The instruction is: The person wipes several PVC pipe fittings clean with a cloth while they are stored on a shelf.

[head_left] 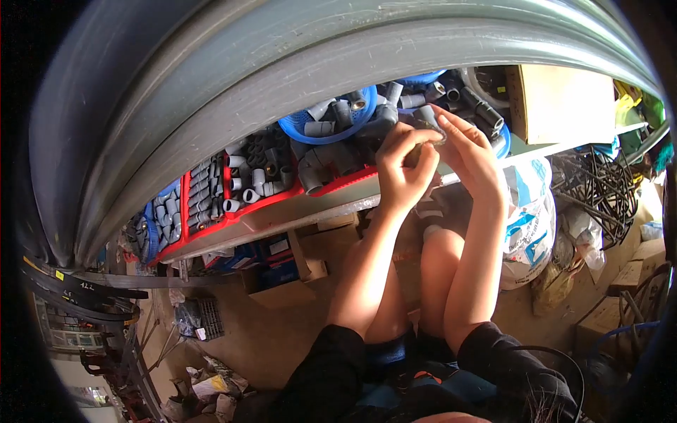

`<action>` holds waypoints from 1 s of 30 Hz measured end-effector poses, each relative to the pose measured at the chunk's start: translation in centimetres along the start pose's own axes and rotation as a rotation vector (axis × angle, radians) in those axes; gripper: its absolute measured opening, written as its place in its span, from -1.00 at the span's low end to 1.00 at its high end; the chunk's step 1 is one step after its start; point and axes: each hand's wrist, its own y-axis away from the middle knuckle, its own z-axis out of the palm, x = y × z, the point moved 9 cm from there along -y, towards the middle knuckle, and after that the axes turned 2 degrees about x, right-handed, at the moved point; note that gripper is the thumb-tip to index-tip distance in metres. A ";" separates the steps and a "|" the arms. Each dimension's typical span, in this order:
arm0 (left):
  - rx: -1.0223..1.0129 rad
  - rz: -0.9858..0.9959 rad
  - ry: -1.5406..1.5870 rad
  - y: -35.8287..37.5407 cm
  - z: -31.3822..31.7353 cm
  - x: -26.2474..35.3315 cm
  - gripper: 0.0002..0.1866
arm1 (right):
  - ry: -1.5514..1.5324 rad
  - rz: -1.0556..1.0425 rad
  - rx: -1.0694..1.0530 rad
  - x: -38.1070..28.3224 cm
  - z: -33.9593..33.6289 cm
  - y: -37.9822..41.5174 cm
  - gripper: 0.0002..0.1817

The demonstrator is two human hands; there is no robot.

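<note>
Black sleeves lead up bare forearms to both hands, raised together before the shelf; the left hand and the right hand each pinch a small grey fitting between fingertips, held just in front of the red tray of grey pipe pieces; a blue basket sits behind, a white sack to the right.

Left hand and right hand jointly grip a small fitting above a red tray of grey pipe fittings.
</note>
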 end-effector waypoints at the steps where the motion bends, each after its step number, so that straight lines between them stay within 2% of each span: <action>1: 0.019 0.080 -0.008 -0.2 -0.1 0.7 -0.83 | 0.014 0.002 -0.017 0.0 -0.1 0.0 -0.65; 4: 0.197 -0.056 0.068 -0.5 -0.8 -0.4 -0.79 | 0.003 0.028 -0.045 -0.6 0.5 0.4 -0.64; 5: 0.201 -0.018 0.033 -0.7 -1.0 -0.5 -0.78 | 0.025 0.031 -0.009 -0.7 0.6 0.5 -0.64; 7: 0.120 -0.144 0.097 -0.3 -0.4 -2.0 -0.79 | 0.037 -0.018 0.013 -0.6 0.1 0.2 -0.63; 12: -0.018 -0.125 0.105 0.2 0.3 -1.5 -0.83 | -0.047 -0.052 0.047 -0.6 -0.6 0.1 -0.60; 15: 0.080 -0.115 0.069 0.4 -0.3 -1.7 -0.84 | -0.040 0.000 -0.036 0.1 -0.2 0.1 -0.62; 16: 0.147 -0.031 0.057 0.1 -0.7 -1.2 -0.83 | -0.034 0.025 -0.046 0.0 0.2 0.3 -0.62; 18: 0.210 -0.083 0.120 0.0 -0.9 -1.8 -0.81 | 0.018 0.050 -0.060 0.2 0.3 0.3 -0.61; 21: 0.089 -0.014 -0.022 -0.1 -0.4 -1.1 -0.80 | 0.107 0.068 -0.060 0.1 1.0 0.6 -0.56; 22: 0.089 -0.136 0.075 0.2 -0.4 -1.9 -0.82 | 0.062 0.038 -0.032 0.1 0.8 0.6 -0.57; 25: 0.097 -0.248 0.167 0.5 -0.7 -2.7 -0.87 | 0.019 0.007 -0.029 -0.2 0.5 0.5 -0.60; 28: 0.057 -0.056 0.100 -0.1 -0.9 -1.2 -0.88 | 0.019 0.032 -0.022 0.0 0.2 0.3 -0.61; 29: 0.059 -0.162 0.099 0.3 -1.0 -1.9 -0.88 | 0.026 0.050 -0.039 0.1 0.3 0.4 -0.61; 30: 0.127 -0.131 0.097 0.1 -1.4 -1.4 -0.87 | 0.034 0.069 -0.055 0.2 0.5 0.6 -0.61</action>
